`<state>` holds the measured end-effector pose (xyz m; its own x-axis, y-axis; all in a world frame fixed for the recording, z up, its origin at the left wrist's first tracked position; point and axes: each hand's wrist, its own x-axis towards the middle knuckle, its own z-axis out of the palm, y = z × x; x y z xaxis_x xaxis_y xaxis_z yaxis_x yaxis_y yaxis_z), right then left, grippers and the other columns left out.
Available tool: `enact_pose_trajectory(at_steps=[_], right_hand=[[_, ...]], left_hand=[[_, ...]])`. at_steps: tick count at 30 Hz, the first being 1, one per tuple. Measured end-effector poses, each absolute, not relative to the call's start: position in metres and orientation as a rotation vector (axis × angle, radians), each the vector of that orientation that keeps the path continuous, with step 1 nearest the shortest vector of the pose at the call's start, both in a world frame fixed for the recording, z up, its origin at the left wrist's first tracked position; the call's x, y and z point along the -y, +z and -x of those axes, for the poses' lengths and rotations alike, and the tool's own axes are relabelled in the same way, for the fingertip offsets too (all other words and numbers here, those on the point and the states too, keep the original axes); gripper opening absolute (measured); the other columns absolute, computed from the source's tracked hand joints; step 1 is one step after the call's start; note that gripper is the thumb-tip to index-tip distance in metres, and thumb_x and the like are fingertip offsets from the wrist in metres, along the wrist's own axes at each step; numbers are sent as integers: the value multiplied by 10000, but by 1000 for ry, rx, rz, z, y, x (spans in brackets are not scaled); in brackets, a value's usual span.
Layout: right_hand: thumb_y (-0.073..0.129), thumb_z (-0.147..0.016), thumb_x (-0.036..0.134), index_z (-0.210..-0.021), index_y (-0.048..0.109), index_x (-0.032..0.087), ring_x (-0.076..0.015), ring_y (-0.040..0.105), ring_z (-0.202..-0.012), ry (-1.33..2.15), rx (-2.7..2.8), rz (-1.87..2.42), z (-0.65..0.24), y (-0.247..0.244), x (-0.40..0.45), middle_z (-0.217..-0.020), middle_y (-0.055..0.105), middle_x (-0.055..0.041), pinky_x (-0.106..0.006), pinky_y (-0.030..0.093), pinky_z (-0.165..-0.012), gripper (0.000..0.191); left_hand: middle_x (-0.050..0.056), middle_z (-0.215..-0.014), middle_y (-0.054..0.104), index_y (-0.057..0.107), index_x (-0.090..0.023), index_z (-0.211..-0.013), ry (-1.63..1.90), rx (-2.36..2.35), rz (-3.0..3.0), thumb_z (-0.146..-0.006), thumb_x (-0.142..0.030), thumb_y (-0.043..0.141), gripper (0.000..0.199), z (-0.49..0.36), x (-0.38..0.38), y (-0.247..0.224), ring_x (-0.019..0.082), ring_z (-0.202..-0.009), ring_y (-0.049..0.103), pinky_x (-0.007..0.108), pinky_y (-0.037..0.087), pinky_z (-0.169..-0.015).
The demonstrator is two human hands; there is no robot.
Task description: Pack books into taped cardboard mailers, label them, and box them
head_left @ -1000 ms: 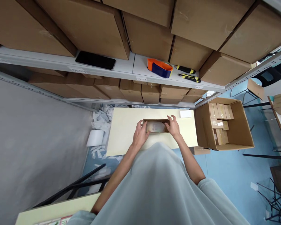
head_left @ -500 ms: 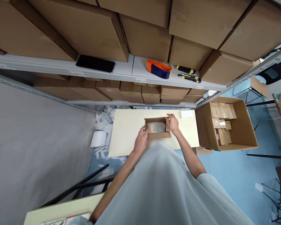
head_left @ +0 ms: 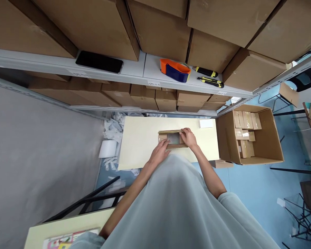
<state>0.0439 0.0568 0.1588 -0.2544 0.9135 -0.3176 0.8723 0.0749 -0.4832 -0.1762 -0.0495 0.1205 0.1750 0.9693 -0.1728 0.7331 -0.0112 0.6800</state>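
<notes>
A small open cardboard box [head_left: 176, 146] lies on the pale tabletop [head_left: 140, 138] in front of me. Its left end flap [head_left: 162, 137] is folded inward, and the right one is mostly behind my fingers. Between them shows a pale, greyish translucent item [head_left: 173, 139], too covered to name. My left hand [head_left: 159, 152] holds the box's left end, fingertips over the flap. At the other end, my right hand [head_left: 189, 139] has its fingers closed on the box's right side near the back corner.
A white card [head_left: 206, 123] lies at the table's back right. Beside the table stands a large carton [head_left: 266, 138] holding several small boxes. The shelf [head_left: 134, 74] above carries a phone [head_left: 100, 62], an orange and blue object [head_left: 175, 70] and yellow-black utility knives [head_left: 209, 81].
The box's end flaps have come inward, covering more of the item inside. My left fingers have moved right, over the box. The view has shifted slightly.
</notes>
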Motion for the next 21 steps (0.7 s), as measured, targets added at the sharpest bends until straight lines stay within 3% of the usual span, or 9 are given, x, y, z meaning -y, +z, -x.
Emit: enact_pose_trajectory(at_steps=[4,9,14,21], right_hand=[[522,-1112,440,-1401,724,233,-255,586,-1396,868,2188,1878,-57,154,-45,-1527,597,-121,-353,527,-1130,409],[562,-1097,438,-1347,770,228,-269,551,-1445,903,2119,1888,-72,144,-31,-1506,628,-139,-397,492,-1185,387],[531,-1106,362,-1424,705,250,-196,713,-1221,1057,2081,1842,-77,137,-29,-1468,665,-101,-319,574,-1054,380],[562,-1065,243,-1305,737,241,-145,761,-943,1038,1994,2016,-65,135,-37,-1324,724,-67,-256,574,-945,296]], left_hand=[[124,-1317,669,619,-231,-1339,507,-1794,-1722,-1008,-311,628,341,184,46,131,299,-1211,693,427,588,-1045],[155,-1362,601,592,-221,-1429,533,-1974,-1678,-1003,-341,634,444,197,37,135,325,-1249,652,433,585,-1024],[145,-1343,613,693,-218,-1313,461,-1965,-1660,-991,-311,603,347,199,24,125,327,-1219,661,433,571,-1049],[121,-1260,650,737,-202,-1125,515,-2012,-1427,-1020,-365,563,260,195,13,115,243,-917,714,382,588,-881]])
